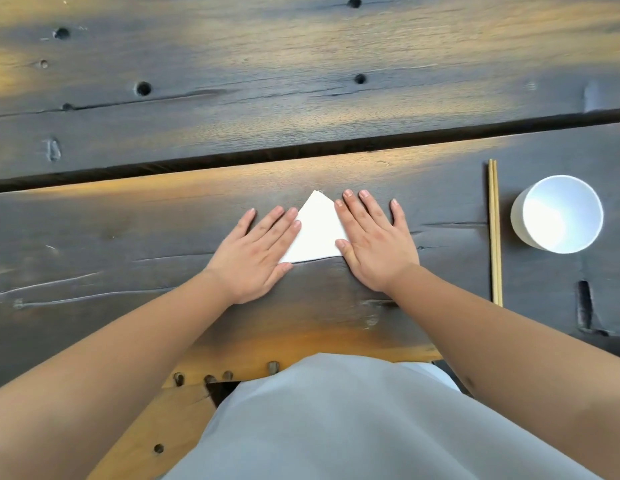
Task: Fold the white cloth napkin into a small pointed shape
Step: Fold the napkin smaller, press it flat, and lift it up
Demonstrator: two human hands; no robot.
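The left hand (pixel 255 252) and right hand (pixel 372 242) lie flat, fingers spread, pressing the side edges of the white napkin (pixel 315 232), a triangle pointing away on the dark wooden table (pixel 128 230). Chopsticks (pixel 495 233) and a white cup (pixel 558 214) sit well right, unmarked.

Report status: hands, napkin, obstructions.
Left hand and right hand flat, pressing napkin edges. Napkin folded to a triangle, point away. Chopsticks and cup off right, clear.

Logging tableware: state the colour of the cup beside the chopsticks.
White, inside and out: the cup, seen in the head view.
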